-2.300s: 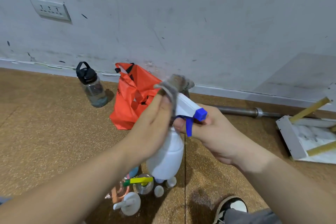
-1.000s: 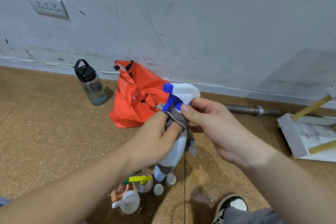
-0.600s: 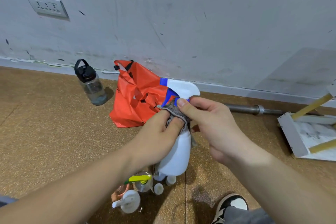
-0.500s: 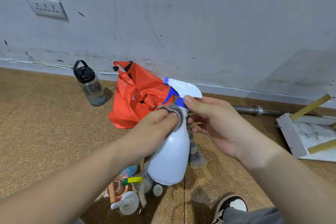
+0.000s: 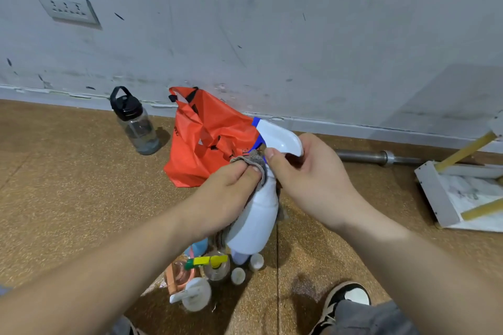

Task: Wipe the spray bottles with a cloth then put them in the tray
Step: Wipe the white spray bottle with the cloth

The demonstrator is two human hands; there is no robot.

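A white spray bottle [image 5: 257, 221] with a blue nozzle and trigger is held up in front of me, its head pointing left. My right hand [image 5: 307, 174] grips the white spray head, thumb on its near side. My left hand [image 5: 227, 194] holds a grey cloth [image 5: 254, 159] bunched against the bottle's neck. More cloth hangs behind the bottle's body. Below on the floor stand several other bottles, among them one with a yellow-green trigger [image 5: 208, 261] and one with a white pump top [image 5: 194, 294].
An orange bag [image 5: 202, 144] and a dark-capped water bottle [image 5: 136, 124] sit against the wall. A metal bar [image 5: 378, 156] lies along the baseboard. A white tray-like frame with yellow rods [image 5: 462, 193] rests at the right. My shoe [image 5: 345, 302] is below.
The bottle was turned so its nozzle went from pointing right to pointing left. The cloth moved from the spray head down to the neck, and my right hand shifted onto the head.
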